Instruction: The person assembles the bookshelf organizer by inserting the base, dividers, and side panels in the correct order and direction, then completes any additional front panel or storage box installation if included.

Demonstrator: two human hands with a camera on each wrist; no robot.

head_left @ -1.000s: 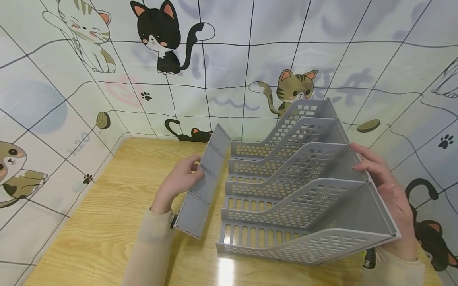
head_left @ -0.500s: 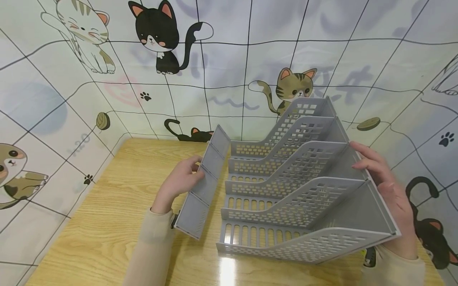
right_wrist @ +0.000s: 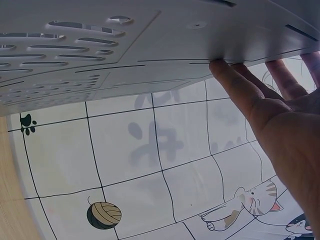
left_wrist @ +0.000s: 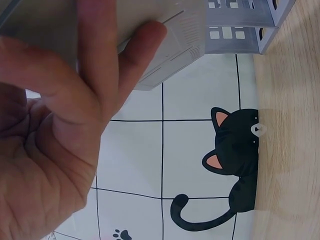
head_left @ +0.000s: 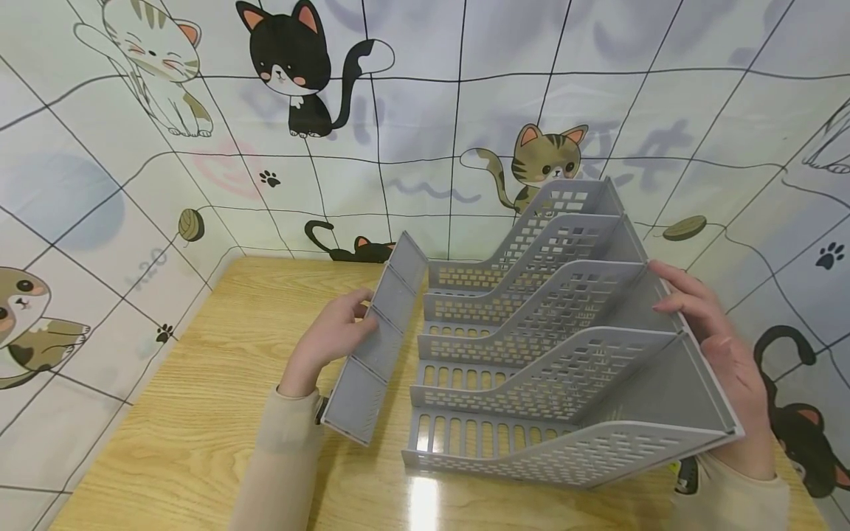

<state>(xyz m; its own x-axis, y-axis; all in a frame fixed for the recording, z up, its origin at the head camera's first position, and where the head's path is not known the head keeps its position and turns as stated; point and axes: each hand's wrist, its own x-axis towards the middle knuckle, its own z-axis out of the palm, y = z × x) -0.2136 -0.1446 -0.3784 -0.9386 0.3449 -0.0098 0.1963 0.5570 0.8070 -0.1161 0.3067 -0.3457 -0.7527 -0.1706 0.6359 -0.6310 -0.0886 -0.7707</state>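
A large grey plastic file rack (head_left: 505, 346) lies on the table right of centre, its sloped, perforated dividers forming several slots. My right hand (head_left: 727, 354) holds the edge of its solid back wall (head_left: 687, 383), with fingertips over the rim. In the right wrist view, that hand (right_wrist: 285, 110) touches the outer face of the wall. Left of the rack, my left hand (head_left: 335, 332) holds a long, narrow grey plastic panel (head_left: 381, 335) split into sections. The panel stands tilted beside the slots' low ends, apart from most of them. In the left wrist view, fingers (left_wrist: 100, 65) lie against the panel.
The wooden table (head_left: 199, 369) runs under both pieces. White cloth with cat drawings (head_left: 425, 110) hangs behind the table and along both sides. A bright light reflection (head_left: 425, 501) shows on the tabletop in front of the rack.
Both hands keep their places on the panel and the rack. The panel's near end shifts very slightly left; otherwise only a small camera drift shows.
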